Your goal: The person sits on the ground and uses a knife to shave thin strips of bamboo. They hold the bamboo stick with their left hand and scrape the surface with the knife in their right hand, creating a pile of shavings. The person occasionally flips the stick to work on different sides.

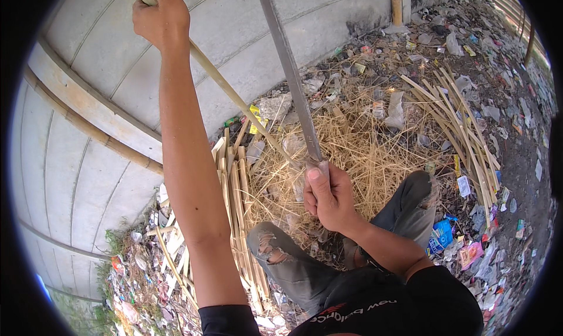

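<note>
My left hand [163,20], arm stretched out up and forward, is closed round a long pale bamboo strip [226,83]. The strip slants down to the right, its lower end near my right fist and over the straw-like shavings [375,160]. In my right hand [330,195] is the handle of a machete. Its long grey machete blade [290,66] points up and away from me, beside the strip; a gap separates the two along most of their length. My thumb lies along the handle.
Split bamboo strips [237,201] lie in a bundle left of my knees, and another bundle of strips [460,130] lies at the right. Litter [492,113] covers the ground. A grey panel wall [328,19] and a bamboo pole [94,125] stand beyond my left arm.
</note>
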Available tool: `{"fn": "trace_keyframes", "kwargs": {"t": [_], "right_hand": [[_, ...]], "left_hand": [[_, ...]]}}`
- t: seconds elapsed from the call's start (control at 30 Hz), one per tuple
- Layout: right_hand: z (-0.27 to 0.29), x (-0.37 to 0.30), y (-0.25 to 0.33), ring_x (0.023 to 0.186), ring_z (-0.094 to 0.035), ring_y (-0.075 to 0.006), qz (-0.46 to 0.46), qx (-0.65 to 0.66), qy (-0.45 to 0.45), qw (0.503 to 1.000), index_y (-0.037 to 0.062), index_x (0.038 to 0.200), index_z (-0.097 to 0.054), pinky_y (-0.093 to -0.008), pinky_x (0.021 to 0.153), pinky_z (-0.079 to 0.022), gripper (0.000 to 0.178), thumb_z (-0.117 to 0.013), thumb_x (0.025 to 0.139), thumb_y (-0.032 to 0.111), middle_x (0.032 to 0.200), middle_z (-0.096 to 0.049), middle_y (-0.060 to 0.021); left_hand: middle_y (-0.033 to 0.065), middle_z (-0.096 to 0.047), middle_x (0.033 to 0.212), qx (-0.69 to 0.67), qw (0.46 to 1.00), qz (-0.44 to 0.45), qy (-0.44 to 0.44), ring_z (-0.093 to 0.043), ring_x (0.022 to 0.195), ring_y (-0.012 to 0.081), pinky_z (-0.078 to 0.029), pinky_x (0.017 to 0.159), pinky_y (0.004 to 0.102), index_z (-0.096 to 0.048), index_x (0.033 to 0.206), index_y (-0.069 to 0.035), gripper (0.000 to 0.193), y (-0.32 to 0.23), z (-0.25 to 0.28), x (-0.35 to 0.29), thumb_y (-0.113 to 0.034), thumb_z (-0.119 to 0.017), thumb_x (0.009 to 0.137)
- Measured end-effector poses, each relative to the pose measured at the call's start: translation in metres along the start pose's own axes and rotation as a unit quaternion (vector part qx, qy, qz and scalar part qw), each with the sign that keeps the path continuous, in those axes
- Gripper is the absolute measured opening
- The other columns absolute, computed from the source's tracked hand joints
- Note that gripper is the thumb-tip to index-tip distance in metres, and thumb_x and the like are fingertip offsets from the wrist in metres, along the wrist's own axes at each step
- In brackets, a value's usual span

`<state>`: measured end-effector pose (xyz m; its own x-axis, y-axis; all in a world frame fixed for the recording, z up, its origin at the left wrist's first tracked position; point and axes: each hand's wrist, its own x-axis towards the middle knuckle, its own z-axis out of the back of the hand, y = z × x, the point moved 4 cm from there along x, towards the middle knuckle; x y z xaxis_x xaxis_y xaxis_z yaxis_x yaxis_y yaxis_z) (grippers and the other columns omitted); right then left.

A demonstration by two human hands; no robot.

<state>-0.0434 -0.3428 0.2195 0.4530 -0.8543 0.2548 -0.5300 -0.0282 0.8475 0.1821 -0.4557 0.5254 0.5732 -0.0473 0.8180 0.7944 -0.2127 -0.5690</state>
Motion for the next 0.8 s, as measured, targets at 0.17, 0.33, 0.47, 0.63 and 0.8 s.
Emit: {"fn": "trace_keyframes", "kwargs": {"t": [0.17, 0.33, 0.47, 0.63, 0.8], "right_hand": [[0.006, -0.042, -0.116, 0.054, -0.050, -0.0117, 0.045, -0.146, -0.028, 0.988, 0.0014, 0.092, -0.057, -0.0359, 0.052, -0.043, 0.038, -0.057, 0.109, 0.036, 0.061, -0.048, -0.0039], [0.090, -0.094, -0.259, 0.049, -0.055, -0.0148, -0.313, -0.258, -0.058, 0.912, 0.0011, 0.084, -0.060, -0.0391, 0.048, -0.042, 0.053, -0.056, 0.107, 0.049, 0.055, -0.052, -0.0059], [0.042, -0.042, -0.192, 0.061, -0.058, -0.0242, -0.249, -0.223, -0.006, 0.942, -0.0035, 0.083, -0.060, -0.0435, 0.061, -0.044, 0.061, -0.051, 0.108, 0.051, 0.062, -0.057, -0.0159], [-0.026, -0.011, -0.125, 0.059, -0.046, -0.0231, -0.017, -0.155, 0.002, 0.988, -0.0006, 0.082, -0.055, -0.0424, 0.059, -0.040, 0.051, -0.055, 0.109, 0.043, 0.065, -0.052, -0.0126], [0.059, -0.089, -0.300, 0.065, -0.059, -0.0289, -0.141, -0.325, -0.131, 0.926, -0.0006, 0.086, -0.059, -0.0474, 0.066, -0.048, 0.053, -0.054, 0.108, 0.047, 0.069, -0.059, -0.0098]], "left_hand": [[0.0184, -0.066, 0.081, -0.007, 1.000, 0.019, 0.008, -0.066, 0.077, 0.0311, -0.053, 0.075, 0.0445, -0.063, 0.092, 0.007, 0.058, -0.007, -0.003, 0.000, -0.050, -0.056, 0.102], [0.0186, -0.066, 0.082, -0.015, 1.000, 0.014, 0.001, -0.064, 0.078, 0.0312, -0.053, 0.076, 0.0452, -0.062, 0.090, 0.009, 0.067, -0.002, 0.001, 0.002, -0.057, -0.053, 0.099], [0.0191, -0.066, 0.084, -0.038, 0.999, 0.021, 0.002, -0.064, 0.082, 0.0306, -0.051, 0.080, 0.0461, -0.061, 0.086, 0.008, 0.070, 0.006, 0.007, 0.004, -0.060, -0.052, 0.098], [0.0183, -0.065, 0.081, -0.037, 0.999, 0.021, -0.021, -0.061, 0.081, 0.0308, -0.050, 0.081, 0.0466, -0.058, 0.082, 0.007, 0.069, 0.009, 0.013, 0.005, -0.059, -0.049, 0.100], [0.0096, -0.057, 0.072, -0.093, 0.995, 0.046, 0.010, -0.055, 0.067, 0.0219, -0.046, 0.062, 0.0397, -0.058, 0.090, 0.005, 0.059, 0.033, 0.017, 0.038, -0.053, -0.053, 0.101]]}}
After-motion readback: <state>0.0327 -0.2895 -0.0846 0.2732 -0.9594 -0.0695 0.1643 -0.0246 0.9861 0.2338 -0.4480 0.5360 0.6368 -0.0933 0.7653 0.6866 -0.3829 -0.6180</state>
